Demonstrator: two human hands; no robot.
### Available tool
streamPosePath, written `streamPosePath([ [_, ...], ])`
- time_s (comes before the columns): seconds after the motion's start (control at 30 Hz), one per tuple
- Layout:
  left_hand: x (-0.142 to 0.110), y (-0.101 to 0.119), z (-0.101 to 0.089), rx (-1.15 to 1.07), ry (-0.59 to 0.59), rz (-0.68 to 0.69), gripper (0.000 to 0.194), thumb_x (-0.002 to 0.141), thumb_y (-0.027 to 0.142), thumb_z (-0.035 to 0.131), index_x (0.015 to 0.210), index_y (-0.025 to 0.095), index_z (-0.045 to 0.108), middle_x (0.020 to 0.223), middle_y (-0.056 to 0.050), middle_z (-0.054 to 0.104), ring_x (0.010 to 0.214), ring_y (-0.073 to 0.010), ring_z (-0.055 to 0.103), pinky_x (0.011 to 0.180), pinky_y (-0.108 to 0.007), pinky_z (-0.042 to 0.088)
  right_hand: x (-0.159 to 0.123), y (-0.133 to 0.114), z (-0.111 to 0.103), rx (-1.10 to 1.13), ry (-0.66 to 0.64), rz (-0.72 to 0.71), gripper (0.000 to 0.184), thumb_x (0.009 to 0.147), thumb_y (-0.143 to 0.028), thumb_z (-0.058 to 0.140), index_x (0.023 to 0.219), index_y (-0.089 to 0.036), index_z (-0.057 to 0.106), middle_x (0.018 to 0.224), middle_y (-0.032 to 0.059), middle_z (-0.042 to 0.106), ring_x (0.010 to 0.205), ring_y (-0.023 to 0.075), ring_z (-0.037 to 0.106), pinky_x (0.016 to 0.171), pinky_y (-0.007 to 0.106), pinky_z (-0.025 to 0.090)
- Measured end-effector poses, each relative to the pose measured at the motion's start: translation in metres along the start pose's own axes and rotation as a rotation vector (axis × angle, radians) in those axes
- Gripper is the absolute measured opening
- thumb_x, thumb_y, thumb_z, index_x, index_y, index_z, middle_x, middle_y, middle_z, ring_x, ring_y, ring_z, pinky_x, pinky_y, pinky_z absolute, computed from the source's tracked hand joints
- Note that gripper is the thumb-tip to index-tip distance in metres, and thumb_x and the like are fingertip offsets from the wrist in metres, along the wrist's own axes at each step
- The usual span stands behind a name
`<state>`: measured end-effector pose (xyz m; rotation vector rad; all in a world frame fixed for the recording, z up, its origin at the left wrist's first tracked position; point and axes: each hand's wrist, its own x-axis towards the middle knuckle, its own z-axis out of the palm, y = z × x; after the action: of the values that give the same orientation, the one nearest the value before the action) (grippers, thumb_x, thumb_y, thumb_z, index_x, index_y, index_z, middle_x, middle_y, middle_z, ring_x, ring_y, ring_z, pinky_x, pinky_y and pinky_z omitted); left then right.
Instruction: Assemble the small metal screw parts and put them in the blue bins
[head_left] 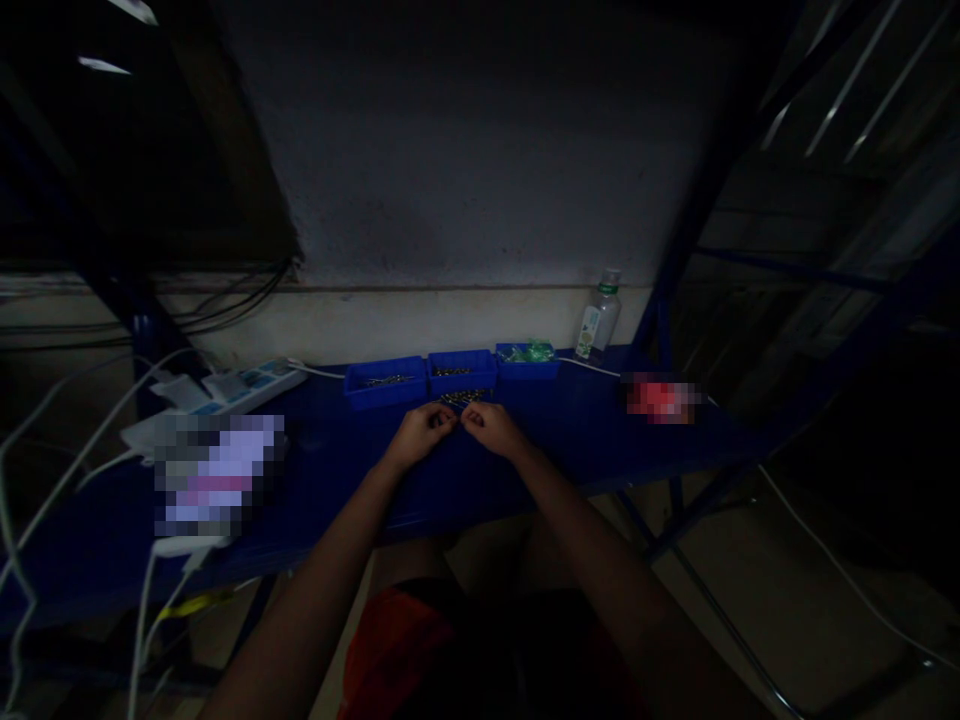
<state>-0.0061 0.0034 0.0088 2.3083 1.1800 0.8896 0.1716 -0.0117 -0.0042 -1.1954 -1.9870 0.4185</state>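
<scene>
My left hand (421, 430) and my right hand (489, 426) meet over the dark blue tabletop (570, 430), fingertips pinched together on a small part too dim to name. Just beyond them lies a little pile of small metal pieces (459, 399). Behind that stand three blue bins in a row: the left bin (384, 382) and the middle bin (461, 371) hold small metal parts, the right bin (529, 360) holds green pieces.
A clear plastic bottle (598, 320) stands at the back right by the wall. A white power strip (244, 386) with cables lies at the left, near a blurred patch (217, 472). A red blurred item (661, 397) sits right. A blue shelf frame (697, 210) rises at the right.
</scene>
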Motion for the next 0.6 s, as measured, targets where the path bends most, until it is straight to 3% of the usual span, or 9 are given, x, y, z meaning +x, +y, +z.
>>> streamPosePath([
  [0.17,-0.0018,0.0032,-0.0001,0.07,-0.114,0.037,0.024,0.076,0.036,0.049,0.08,0.017,0.062,0.072,-0.001,0.062,0.062,-0.0128,0.054,0.06,-0.022,0.04,-0.0004,-0.004,-0.0018,0.019,0.016,-0.044,0.013,0.079,-0.019,0.047,0.081,-0.017,0.059,0.076,-0.001,0.06,0.063,0.0081,0.052,0.063,0.018,0.039],
  [0.37,-0.0014,0.0061,-0.0028,0.056,-0.087,0.043,0.027,0.077,0.037,0.048,0.085,0.016,0.063,0.074,-0.002,0.062,0.065,-0.0134,0.054,0.061,-0.022,0.04,-0.0014,-0.0051,-0.0026,0.027,0.035,-0.042,0.013,0.08,-0.021,0.045,0.081,-0.017,0.058,0.075,-0.0011,0.06,0.064,0.0082,0.052,0.064,0.018,0.039],
  [0.6,-0.0013,0.006,-0.0031,0.066,-0.05,-0.001,0.029,0.077,0.038,0.047,0.081,0.015,0.064,0.071,-0.002,0.062,0.063,-0.0136,0.054,0.059,-0.022,0.04,0.0008,0.0037,-0.0023,-0.094,0.125,0.072,0.014,0.08,-0.021,0.045,0.087,-0.019,0.057,0.079,0.0006,0.059,0.07,0.0108,0.052,0.069,0.021,0.04],
])
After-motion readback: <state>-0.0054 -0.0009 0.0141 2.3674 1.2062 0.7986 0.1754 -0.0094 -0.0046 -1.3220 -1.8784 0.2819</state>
